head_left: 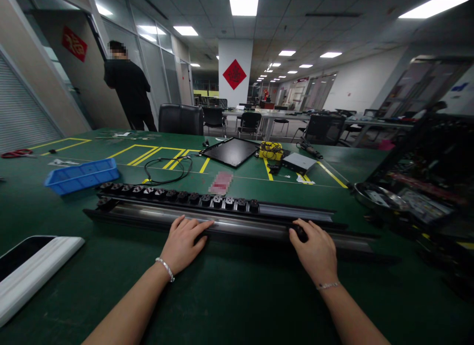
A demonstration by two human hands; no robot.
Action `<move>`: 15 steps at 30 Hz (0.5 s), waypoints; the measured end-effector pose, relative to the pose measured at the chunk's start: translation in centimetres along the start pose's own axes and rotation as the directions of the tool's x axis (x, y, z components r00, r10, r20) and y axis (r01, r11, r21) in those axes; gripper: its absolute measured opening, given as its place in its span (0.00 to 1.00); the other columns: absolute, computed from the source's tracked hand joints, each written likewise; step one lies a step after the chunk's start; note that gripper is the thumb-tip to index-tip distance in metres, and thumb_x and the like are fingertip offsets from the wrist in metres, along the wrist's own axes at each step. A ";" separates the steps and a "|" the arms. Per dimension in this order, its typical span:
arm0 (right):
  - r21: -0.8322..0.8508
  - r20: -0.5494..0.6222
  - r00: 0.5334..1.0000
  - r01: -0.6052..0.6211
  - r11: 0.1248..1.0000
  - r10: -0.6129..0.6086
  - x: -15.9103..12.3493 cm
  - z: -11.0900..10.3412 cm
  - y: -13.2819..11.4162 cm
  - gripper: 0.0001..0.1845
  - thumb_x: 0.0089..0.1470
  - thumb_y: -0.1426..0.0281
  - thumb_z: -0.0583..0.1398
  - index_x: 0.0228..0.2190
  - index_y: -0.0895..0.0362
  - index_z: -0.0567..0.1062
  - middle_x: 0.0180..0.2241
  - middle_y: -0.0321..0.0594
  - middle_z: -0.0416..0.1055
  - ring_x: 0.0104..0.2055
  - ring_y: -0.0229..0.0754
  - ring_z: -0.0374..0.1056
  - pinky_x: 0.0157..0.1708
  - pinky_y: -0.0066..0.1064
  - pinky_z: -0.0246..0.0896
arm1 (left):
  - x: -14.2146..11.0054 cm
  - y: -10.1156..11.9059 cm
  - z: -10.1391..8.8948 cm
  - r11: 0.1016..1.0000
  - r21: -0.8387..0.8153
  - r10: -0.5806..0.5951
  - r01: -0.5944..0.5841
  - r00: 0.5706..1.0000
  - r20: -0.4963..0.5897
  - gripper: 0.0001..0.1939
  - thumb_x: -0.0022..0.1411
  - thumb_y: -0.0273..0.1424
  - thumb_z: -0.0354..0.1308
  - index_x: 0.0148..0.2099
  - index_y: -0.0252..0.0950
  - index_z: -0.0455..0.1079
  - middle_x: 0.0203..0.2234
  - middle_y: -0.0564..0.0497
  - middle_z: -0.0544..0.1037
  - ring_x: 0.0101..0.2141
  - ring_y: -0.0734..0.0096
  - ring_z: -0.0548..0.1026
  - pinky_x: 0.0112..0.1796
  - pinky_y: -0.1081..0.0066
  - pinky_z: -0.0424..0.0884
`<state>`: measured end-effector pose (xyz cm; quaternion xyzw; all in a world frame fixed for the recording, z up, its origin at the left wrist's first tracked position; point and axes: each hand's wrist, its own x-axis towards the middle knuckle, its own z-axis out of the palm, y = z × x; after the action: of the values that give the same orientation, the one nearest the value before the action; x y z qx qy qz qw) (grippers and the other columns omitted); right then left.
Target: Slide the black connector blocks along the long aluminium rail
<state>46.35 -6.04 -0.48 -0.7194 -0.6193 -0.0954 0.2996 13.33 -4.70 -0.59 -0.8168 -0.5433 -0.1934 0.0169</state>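
A long dark metal rail (240,226) lies across the green table (237,295) in front of me, and behind it runs a long black power strip (177,195) with a row of sockets. My left hand (183,243) rests on the rail's near edge, fingers stretched forward and slightly apart. My right hand (314,248) lies on the rail further right, its fingers curled over a small black part (299,231) on it. Both wrists wear thin bracelets.
A blue plastic tray (83,175) sits at the left, with a black cable (168,169) beside it. Further back lie a black panel (231,151), a yellow object (271,150) and a grey box (298,162). A white-edged device (33,268) lies near left. Dark equipment (418,187) crowds the right. A person (129,88) stands far left.
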 end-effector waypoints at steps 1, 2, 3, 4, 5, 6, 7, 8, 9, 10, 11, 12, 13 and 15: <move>-0.003 0.001 1.000 -0.002 1.000 0.002 0.0 0.0 0.0 0.17 0.49 0.59 0.53 0.38 0.52 0.74 0.43 0.41 0.72 0.51 0.49 0.62 0.50 0.44 0.50 | 0.0 0.0 0.0 1.000 0.000 0.001 -0.001 1.000 -0.002 0.20 0.59 0.31 0.50 0.54 0.51 0.62 0.33 0.55 0.73 0.40 0.68 0.70 0.54 0.55 0.49; -0.005 0.001 1.000 -0.006 1.000 0.006 0.0 0.0 0.0 0.17 0.49 0.59 0.53 0.38 0.52 0.74 0.43 0.41 0.72 0.51 0.50 0.62 0.50 0.44 0.50 | 0.0 -0.1 0.1 1.000 -0.001 0.002 -0.002 1.000 -0.006 0.20 0.59 0.31 0.50 0.54 0.51 0.62 0.33 0.55 0.73 0.39 0.68 0.70 0.54 0.55 0.49; -0.007 0.001 1.000 -0.009 1.000 0.009 0.0 0.1 0.0 0.17 0.49 0.59 0.53 0.38 0.52 0.74 0.43 0.41 0.72 0.51 0.50 0.62 0.50 0.44 0.51 | 0.0 -0.1 0.1 1.000 -0.002 0.004 -0.004 1.000 -0.009 0.21 0.59 0.31 0.50 0.54 0.51 0.62 0.33 0.55 0.73 0.39 0.68 0.70 0.54 0.55 0.49; -0.009 0.003 1.000 -0.013 1.000 0.013 0.0 0.1 0.1 0.17 0.49 0.59 0.53 0.38 0.52 0.74 0.43 0.41 0.72 0.51 0.50 0.62 0.50 0.44 0.51 | 0.0 -0.1 0.1 1.000 -0.003 0.005 -0.005 1.000 -0.014 0.21 0.58 0.31 0.51 0.54 0.51 0.62 0.33 0.55 0.73 0.39 0.68 0.70 0.54 0.55 0.49; -0.011 0.004 1.000 -0.017 1.000 0.017 0.0 0.1 0.1 0.17 0.49 0.59 0.53 0.38 0.52 0.74 0.43 0.41 0.72 0.51 0.49 0.62 0.50 0.44 0.51 | 0.0 -0.1 0.1 1.000 -0.004 0.006 -0.006 1.000 -0.018 0.21 0.58 0.31 0.51 0.54 0.51 0.62 0.33 0.55 0.73 0.39 0.69 0.70 0.54 0.55 0.49; -0.012 0.005 1.000 -0.022 1.000 0.022 0.0 0.2 0.2 0.18 0.49 0.60 0.53 0.38 0.52 0.74 0.43 0.42 0.72 0.51 0.49 0.62 0.50 0.44 0.51 | 0.0 -0.1 0.1 1.000 -0.004 0.007 -0.007 1.000 -0.021 0.21 0.58 0.31 0.51 0.54 0.51 0.62 0.33 0.55 0.73 0.39 0.69 0.70 0.54 0.55 0.50; -0.011 0.005 1.000 -0.028 1.000 0.028 0.0 0.2 0.2 0.18 0.49 0.60 0.53 0.38 0.52 0.74 0.43 0.42 0.72 0.51 0.49 0.62 0.50 0.43 0.51 | 0.0 0.0 0.0 1.000 -0.003 0.008 -0.008 1.000 -0.022 0.21 0.58 0.31 0.51 0.54 0.51 0.62 0.33 0.55 0.73 0.39 0.69 0.70 0.53 0.55 0.50; -0.010 0.006 0.999 -0.032 0.999 0.032 0.1 0.3 0.3 0.18 0.48 0.60 0.53 0.38 0.53 0.74 0.43 0.42 0.71 0.50 0.49 0.62 0.50 0.43 0.51 | 0.0 0.0 0.0 1.000 -0.002 0.007 -0.007 1.000 -0.021 0.21 0.58 0.31 0.51 0.54 0.51 0.62 0.33 0.55 0.73 0.39 0.68 0.70 0.53 0.55 0.50; -0.007 0.007 0.999 -0.036 0.999 0.036 0.1 0.3 0.3 0.18 0.48 0.60 0.53 0.38 0.53 0.74 0.43 0.42 0.71 0.50 0.49 0.62 0.50 0.43 0.51 | 0.0 0.0 0.0 1.000 -0.001 0.007 -0.007 1.000 -0.017 0.20 0.58 0.31 0.51 0.54 0.50 0.63 0.33 0.55 0.73 0.39 0.68 0.70 0.53 0.55 0.50; -0.004 0.008 0.999 -0.039 0.999 0.039 0.1 0.3 0.4 0.18 0.48 0.61 0.53 0.38 0.53 0.74 0.43 0.42 0.71 0.50 0.49 0.62 0.50 0.42 0.52 | 0.0 0.0 -0.1 1.000 0.001 0.005 -0.005 1.000 -0.012 0.20 0.59 0.31 0.51 0.54 0.50 0.63 0.33 0.55 0.73 0.39 0.68 0.70 0.53 0.55 0.50; -0.002 0.011 0.999 -0.041 0.999 0.041 0.1 0.3 0.4 0.18 0.48 0.61 0.53 0.38 0.53 0.74 0.43 0.42 0.71 0.50 0.48 0.62 0.50 0.42 0.52 | 0.0 0.1 -0.1 1.000 0.002 0.003 -0.003 1.000 -0.008 0.20 0.59 0.31 0.50 0.54 0.50 0.63 0.33 0.55 0.73 0.39 0.68 0.70 0.53 0.55 0.50; 0.001 0.012 0.999 -0.042 0.999 0.042 0.1 0.3 0.4 0.18 0.48 0.61 0.53 0.38 0.53 0.74 0.43 0.43 0.71 0.50 0.48 0.62 0.50 0.42 0.52 | 0.0 0.1 -0.1 1.000 0.003 0.000 0.000 1.000 -0.006 0.20 0.59 0.31 0.50 0.54 0.50 0.63 0.33 0.55 0.73 0.39 0.68 0.70 0.53 0.55 0.50; 0.003 0.012 0.999 -0.042 0.999 0.042 0.1 0.3 0.4 0.17 0.48 0.61 0.53 0.38 0.53 0.74 0.43 0.43 0.71 0.50 0.48 0.62 0.50 0.42 0.52 | 0.0 0.1 -0.2 1.000 0.003 -0.001 0.001 1.000 -0.005 0.20 0.59 0.31 0.50 0.53 0.50 0.63 0.33 0.55 0.73 0.39 0.68 0.70 0.53 0.55 0.50; 0.007 0.005 0.999 -0.041 0.999 0.041 0.2 0.3 0.4 0.17 0.48 0.61 0.53 0.38 0.53 0.73 0.43 0.42 0.71 0.50 0.48 0.62 0.50 0.42 0.51 | 0.0 0.2 -0.2 1.000 0.004 -0.001 0.001 1.000 -0.008 0.20 0.58 0.31 0.50 0.53 0.50 0.63 0.33 0.55 0.73 0.39 0.68 0.70 0.53 0.55 0.50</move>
<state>46.68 -5.76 -0.78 -0.7311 -0.6055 -0.0851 0.3027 13.45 -4.79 -0.34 -0.8157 -0.5440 -0.1955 0.0204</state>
